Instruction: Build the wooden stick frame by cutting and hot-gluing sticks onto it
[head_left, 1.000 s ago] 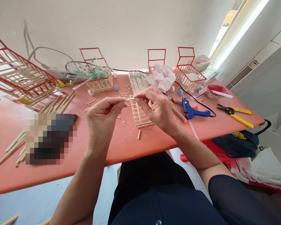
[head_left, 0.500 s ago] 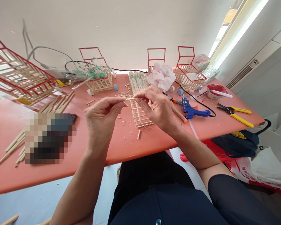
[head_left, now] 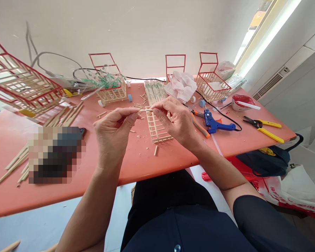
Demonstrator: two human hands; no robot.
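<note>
My left hand [head_left: 115, 131] and my right hand [head_left: 177, 120] are raised over the orange table [head_left: 136, 164], and both pinch the ends of one short thin wooden stick [head_left: 146, 110] between thumb and fingertips. Right below the hands a ladder-like frame of pale sticks [head_left: 157, 127] lies flat on the table. A loose stick piece [head_left: 155, 150] lies just in front of the frame.
Red and pale stick baskets stand at the far left [head_left: 18, 85], back centre [head_left: 109, 87] and back right [head_left: 212, 78]. A blue glue gun [head_left: 215, 124], orange-handled pliers [head_left: 199, 126], yellow-handled cutters [head_left: 265, 127], a red bowl [head_left: 243, 102], crumpled tissue [head_left: 181, 85] and long sticks [head_left: 65, 115] lie around.
</note>
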